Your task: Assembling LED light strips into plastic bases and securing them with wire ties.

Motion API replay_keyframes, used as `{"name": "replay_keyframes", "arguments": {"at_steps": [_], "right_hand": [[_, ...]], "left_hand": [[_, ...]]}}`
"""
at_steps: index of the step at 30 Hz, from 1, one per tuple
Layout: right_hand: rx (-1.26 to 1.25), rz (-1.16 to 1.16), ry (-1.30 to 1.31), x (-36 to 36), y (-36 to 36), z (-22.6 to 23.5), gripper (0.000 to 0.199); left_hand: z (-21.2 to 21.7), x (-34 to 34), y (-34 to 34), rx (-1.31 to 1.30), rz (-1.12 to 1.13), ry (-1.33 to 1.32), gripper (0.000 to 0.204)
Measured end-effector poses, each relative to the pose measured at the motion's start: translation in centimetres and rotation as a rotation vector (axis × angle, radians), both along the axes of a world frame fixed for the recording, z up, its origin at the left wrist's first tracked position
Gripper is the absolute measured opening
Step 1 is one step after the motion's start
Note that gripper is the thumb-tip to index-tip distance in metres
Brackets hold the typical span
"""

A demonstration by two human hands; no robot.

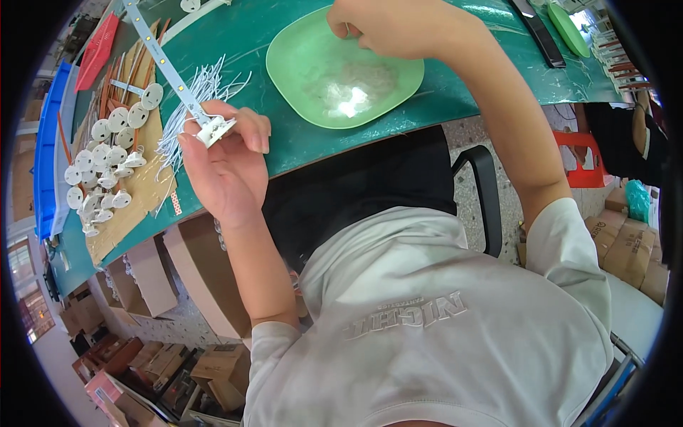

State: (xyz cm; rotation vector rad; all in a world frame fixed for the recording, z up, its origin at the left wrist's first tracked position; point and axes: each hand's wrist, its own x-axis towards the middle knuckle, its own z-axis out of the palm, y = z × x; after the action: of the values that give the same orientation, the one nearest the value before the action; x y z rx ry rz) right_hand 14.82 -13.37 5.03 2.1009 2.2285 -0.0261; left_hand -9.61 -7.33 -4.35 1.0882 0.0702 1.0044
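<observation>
My left hand (231, 160) is closed with fingertips and thumb around a white round end cap (215, 131). A long white LED strip board (165, 65) with small yellow chips sticks out from that cap toward the upper left. My right hand (388, 28) is over the far edge of a light green plate (302, 92), fingers curled in; whatever they pinch is hidden. A patch of small greyish bits (363, 77), too fine to make out, lies in the plate beside a bright reflection. Left of the plate lies a bundle of thin white wires (206, 82), close to my left hand.
Several LED strips with round white caps (99, 155) lie on a cardboard sheet (146, 188) on the green table (299, 151). Beyond are a blue tray (48, 156) and red basket (97, 51). A black bar-shaped thing (537, 32) lies far right, near another person (626, 135).
</observation>
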Motion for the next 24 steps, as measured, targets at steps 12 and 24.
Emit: {"name": "replay_keyframes", "arguments": {"at_steps": [12, 24], "right_hand": [[0.124, 0.101, 0.02, 0.7, -2.6, -1.6, 0.014], [0.867, 0.156, 0.684, -3.4, -9.7, -3.9, 0.016]], "left_hand": [[-0.4, 0.3, -0.1, 0.065, 0.084, 0.057, 0.044], [0.7, -3.5, -9.5, 0.123, 0.126, 0.159, 0.045]]}}
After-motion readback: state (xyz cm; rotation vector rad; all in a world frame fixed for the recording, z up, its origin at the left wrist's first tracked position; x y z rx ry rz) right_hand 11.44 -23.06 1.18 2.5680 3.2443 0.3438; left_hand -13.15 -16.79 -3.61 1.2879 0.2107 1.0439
